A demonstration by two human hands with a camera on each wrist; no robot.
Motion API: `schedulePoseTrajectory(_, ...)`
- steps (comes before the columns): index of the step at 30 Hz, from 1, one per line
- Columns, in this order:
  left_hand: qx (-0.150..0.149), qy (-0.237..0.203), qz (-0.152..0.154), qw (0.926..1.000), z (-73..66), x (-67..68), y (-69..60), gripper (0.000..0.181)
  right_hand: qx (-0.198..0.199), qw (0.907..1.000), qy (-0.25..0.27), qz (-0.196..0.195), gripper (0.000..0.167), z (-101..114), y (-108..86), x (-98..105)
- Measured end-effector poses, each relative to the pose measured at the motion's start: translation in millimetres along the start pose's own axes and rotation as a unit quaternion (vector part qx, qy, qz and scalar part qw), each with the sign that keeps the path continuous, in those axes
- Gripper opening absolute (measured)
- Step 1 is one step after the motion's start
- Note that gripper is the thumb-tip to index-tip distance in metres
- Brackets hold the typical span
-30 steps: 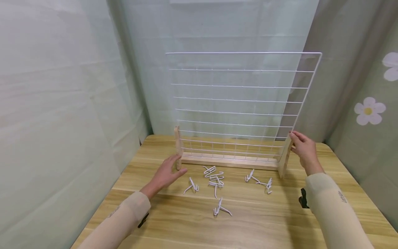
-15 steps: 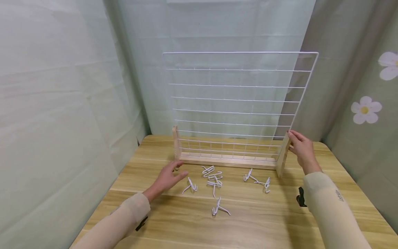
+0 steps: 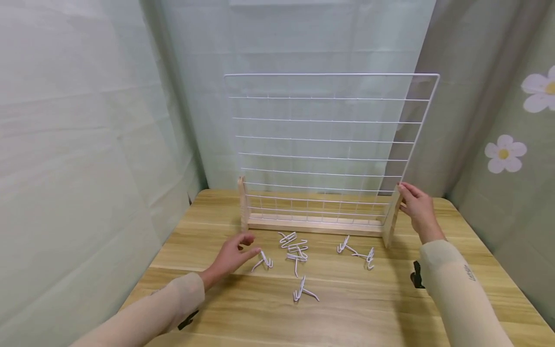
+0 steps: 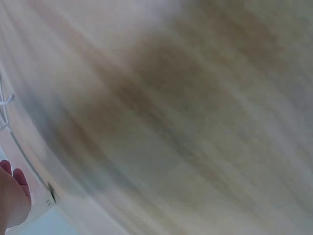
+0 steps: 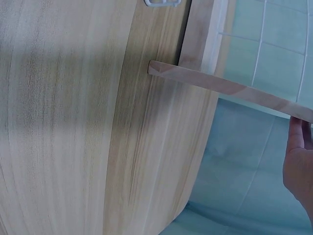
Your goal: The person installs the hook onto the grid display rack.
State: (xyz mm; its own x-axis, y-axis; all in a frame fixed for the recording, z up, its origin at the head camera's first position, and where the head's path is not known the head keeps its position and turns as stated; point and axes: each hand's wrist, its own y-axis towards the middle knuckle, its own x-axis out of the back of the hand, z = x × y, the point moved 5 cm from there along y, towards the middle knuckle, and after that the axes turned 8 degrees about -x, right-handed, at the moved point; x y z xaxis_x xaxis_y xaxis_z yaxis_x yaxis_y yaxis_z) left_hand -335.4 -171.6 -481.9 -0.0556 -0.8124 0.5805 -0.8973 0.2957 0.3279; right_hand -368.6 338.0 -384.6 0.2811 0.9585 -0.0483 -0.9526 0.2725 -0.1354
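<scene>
A white wire grid rack [image 3: 323,140] stands upright in a wooden base on the table. My right hand [image 3: 419,212] holds the top of the base's right wooden side piece [image 3: 391,219]; in the right wrist view its fingers [image 5: 295,134] meet that piece's outer face. My left hand [image 3: 231,255] is low over the table, front left of the rack, thumb and fingers apart. Its thumb tip is close to a white wire hook [image 3: 265,260]; whether they touch I cannot tell. The left wrist view shows mostly table, with only part of the hand [image 4: 13,196] at its edge.
Several more white hooks lie before the rack: a cluster [image 3: 297,250] at centre, a pair [image 3: 355,250] to the right, and a single hook [image 3: 303,290] nearer me. The wooden table [image 3: 347,313] has pale curtains [image 3: 108,144] around it.
My left hand has left the rack's left wooden side piece and come down and nearer, to beside the leftmost hook. My right hand stays at the right side piece. The head view has shifted slightly.
</scene>
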Motion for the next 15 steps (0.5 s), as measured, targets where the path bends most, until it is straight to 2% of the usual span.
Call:
schedulePoseTrajectory(4, 0.022, -0.012, -0.009, 0.9996, 5.9, -2.9, -3.3, 0.043, 0.003, 1.0000, 0.000, -0.001, 0.039, 0, 0.2, 0)
schedulePoseTrajectory(7, 0.035, -0.022, -0.012, 0.9991, 8.9, -5.9, -6.0, 0.038, 0.001, 1.0000, -0.003, -0.002, 0.049, 1, 0.2, -1)
schedulePoseTrajectory(11, 0.040, -0.032, -0.008, 0.9987, 10.8, -11.3, -10.6, 0.031, -0.004, 0.9999, -0.015, -0.005, 0.060, 1, -0.1, -2)
schedulePoseTrajectory(15, 0.039, -0.035, 0.000, 0.9986, 10.3, -17.0, -15.5, 0.030, -0.005, 0.9998, -0.018, -0.006, 0.063, 0, 0.0, -2)
